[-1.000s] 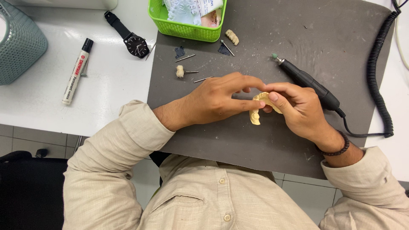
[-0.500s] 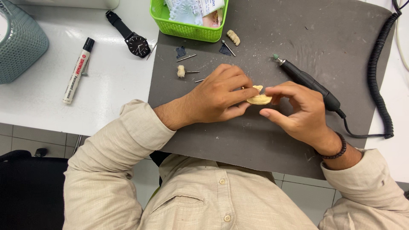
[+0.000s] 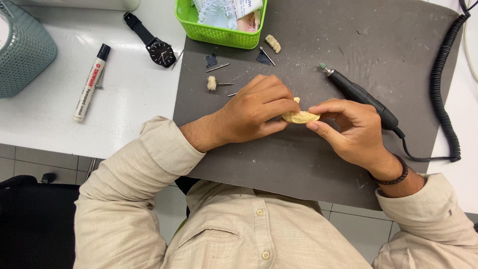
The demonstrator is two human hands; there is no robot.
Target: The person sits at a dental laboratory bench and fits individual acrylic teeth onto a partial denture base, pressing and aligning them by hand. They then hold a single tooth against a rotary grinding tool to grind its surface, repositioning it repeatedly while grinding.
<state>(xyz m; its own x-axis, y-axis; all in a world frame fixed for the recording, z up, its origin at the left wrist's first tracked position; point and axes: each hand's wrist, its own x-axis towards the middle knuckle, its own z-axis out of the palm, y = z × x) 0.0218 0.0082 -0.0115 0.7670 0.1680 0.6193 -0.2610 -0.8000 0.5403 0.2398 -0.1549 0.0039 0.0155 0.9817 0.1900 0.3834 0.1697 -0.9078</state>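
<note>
White bench (image 3: 45, 124) runs along the left, with a dark grey work mat (image 3: 298, 164) laid over its right part. At the far left stands a teal textured container (image 3: 22, 52). Beside it lies a white marker with a black cap (image 3: 91, 82), then a black wristwatch (image 3: 152, 45) near the mat's edge. On the mat's upper edge sits a green plastic basket (image 3: 219, 35) with packets inside. Below it lie small rotary bits, one with a pale fuzzy head (image 3: 213, 83), and a short ribbed cream piece (image 3: 273, 43).

At the mat's middle, the left hand (image 3: 256, 109) has its grip closed on a small cream-coloured cast piece (image 3: 300, 117), fingertips pinching its left end. The right hand (image 3: 351, 129) pinches the same piece from the right end, thumb on top, so the piece is held between both hands just above the mat. A dark bead bracelet (image 3: 393, 177) circles the right wrist. Behind the right hand lies a black rotary handpiece (image 3: 358, 94) with a green tip, its coiled black cord (image 3: 445, 84) running up the right side.
</note>
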